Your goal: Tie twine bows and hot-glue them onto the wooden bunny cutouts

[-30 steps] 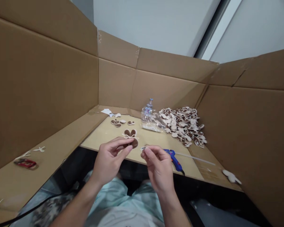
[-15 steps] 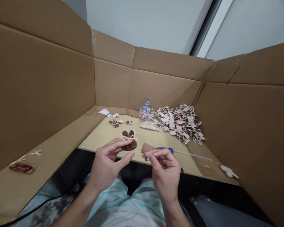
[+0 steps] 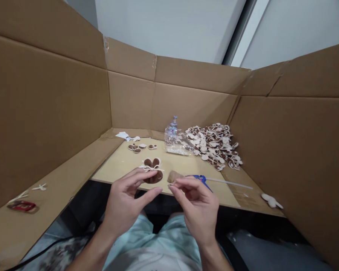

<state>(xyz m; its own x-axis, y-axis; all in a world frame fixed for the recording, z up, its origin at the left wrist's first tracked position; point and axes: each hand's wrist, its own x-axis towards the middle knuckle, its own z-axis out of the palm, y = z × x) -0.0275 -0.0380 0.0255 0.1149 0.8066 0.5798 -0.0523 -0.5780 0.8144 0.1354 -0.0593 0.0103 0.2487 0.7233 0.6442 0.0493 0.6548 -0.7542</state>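
Note:
My left hand (image 3: 127, 192) holds a brown rabbit-shaped piece (image 3: 155, 176) by its left side. The piece has two ears with pale edges and a cream string bow across its middle. My left thumb is stretched out below it, away from the piece. Just to the right, my right hand (image 3: 196, 203) pinches a tiny whitish bit (image 3: 170, 185) between thumb and forefinger, too small to name. Behind my right fingers lies a blue glue gun (image 3: 200, 178), partly hidden, with a long translucent glue stick (image 3: 228, 182) out of its back. A tan block (image 3: 174, 176) lies beside it.
A large heap of brown and cream rabbit-shaped pieces (image 3: 211, 145) lies at the back right, by a clear plastic bag (image 3: 176, 145) and a bottle (image 3: 174, 122). Several small pieces (image 3: 135, 147) lie at back left. A red tool (image 3: 22, 206) rests far left. Cardboard walls (image 3: 197, 99) surround the board.
My right hand has moved slightly left, bringing its pinched fingertips closer to the rabbit-shaped piece. More of the glue gun shows. The piece has dropped slightly with my left hand.

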